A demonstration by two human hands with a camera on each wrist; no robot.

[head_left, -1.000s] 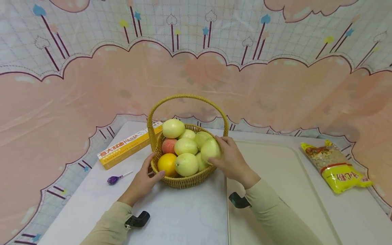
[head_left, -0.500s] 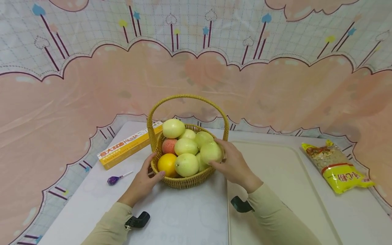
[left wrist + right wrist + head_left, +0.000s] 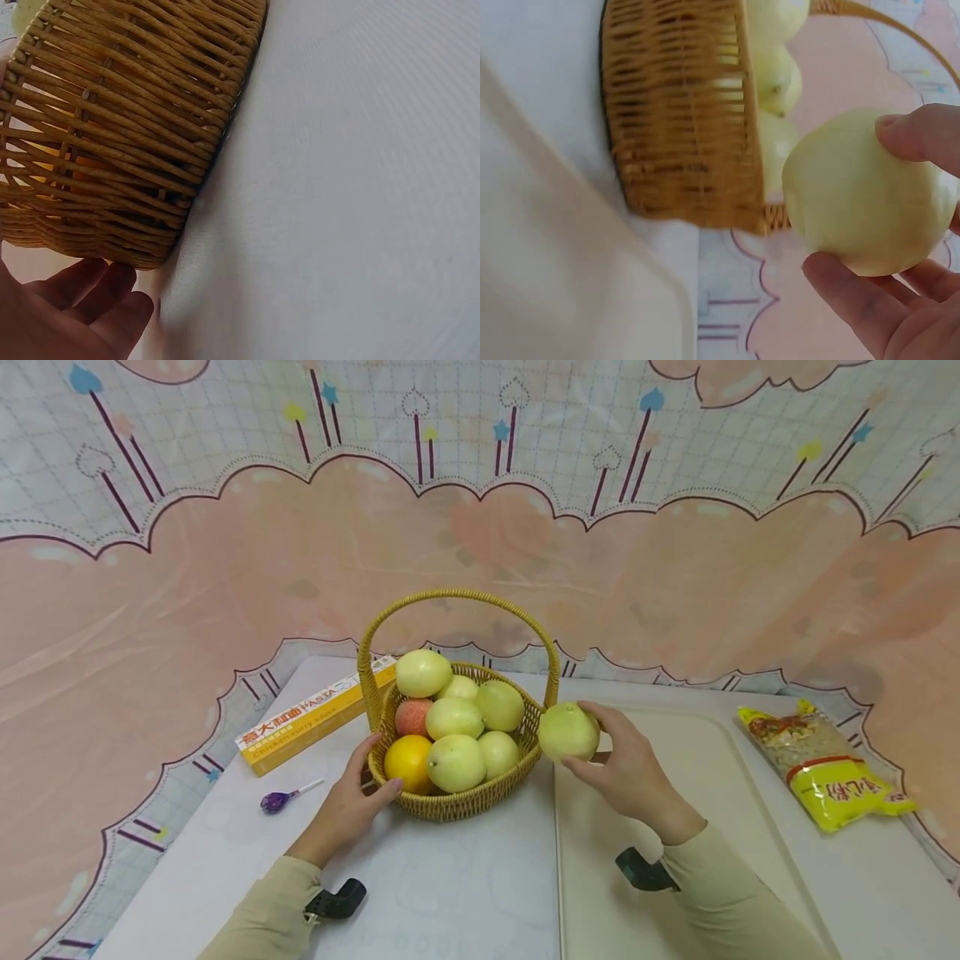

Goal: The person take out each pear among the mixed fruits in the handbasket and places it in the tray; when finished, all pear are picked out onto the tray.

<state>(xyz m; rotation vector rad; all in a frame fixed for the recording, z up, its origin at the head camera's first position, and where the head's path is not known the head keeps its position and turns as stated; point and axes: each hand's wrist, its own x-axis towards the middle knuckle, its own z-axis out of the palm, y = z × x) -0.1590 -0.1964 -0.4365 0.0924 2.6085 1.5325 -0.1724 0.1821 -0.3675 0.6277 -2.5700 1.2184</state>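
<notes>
"Green fruit (image 3: 568,732) was what the right hand (image 3: 636,770) held?"

"Yes, the thumb and fingers pinched it. It was round like a ball, smooth and pale."

"Where was it?"

"Up in the air, just right of the basket (image 3: 450,807), near the far left corner of the flat cream tray (image 3: 667,752)."

"What was the basket like?"

"Bumpy and woven, with a tall curved handle (image 3: 461,593). The left hand (image 3: 343,812) gripped its near left side, thumb on the rim. Other green fruits (image 3: 456,763), an orange (image 3: 407,763) and a red fruit (image 3: 412,717) sat inside."
</notes>
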